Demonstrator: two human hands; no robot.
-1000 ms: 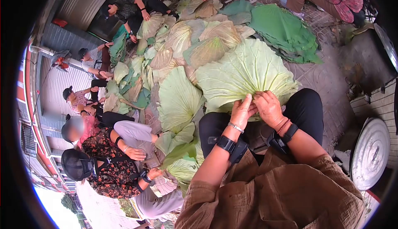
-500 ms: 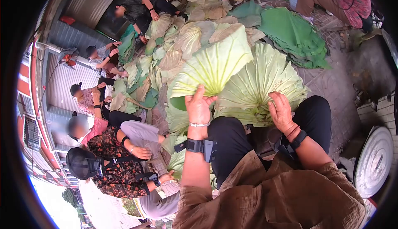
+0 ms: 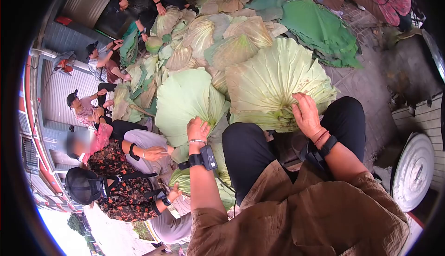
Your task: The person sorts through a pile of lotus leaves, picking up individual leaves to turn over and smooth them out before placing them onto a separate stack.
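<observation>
Pale green lotus leaves cover most of the paved ground (image 3: 371,89) across the upper half of the frame, a spread heap (image 3: 204,38) of them running from the top centre down to your knees, some yellowed and some curled dry. A stack of darker green leaves (image 3: 320,29) lies at the upper right, apart from the pale ones. Just right of centre, the large leaf (image 3: 273,80) rests on your lap with its ribbed underside up, its lower edge against your black trousers (image 3: 343,121). Your right hand (image 3: 307,114) lies on that leaf's bunched centre, fingers curled down into the folds and gripping them. To the left of it, a second pale leaf (image 3: 185,101) lies flat beside your left knee, overlapping others beneath. Your left hand (image 3: 198,129) sits at its lower edge, fingers bent and closed on the rim of the leaf. Both your wrists carry black bands, and your brown sleeves fill the bottom of the frame. At the lower left a person in a dark floral top (image 3: 125,186) sits close beside you, hands over more leaves. Further people sit along the left edge and top. A round metal lid (image 3: 415,170) lies at the right edge, well apart from your hands.
</observation>
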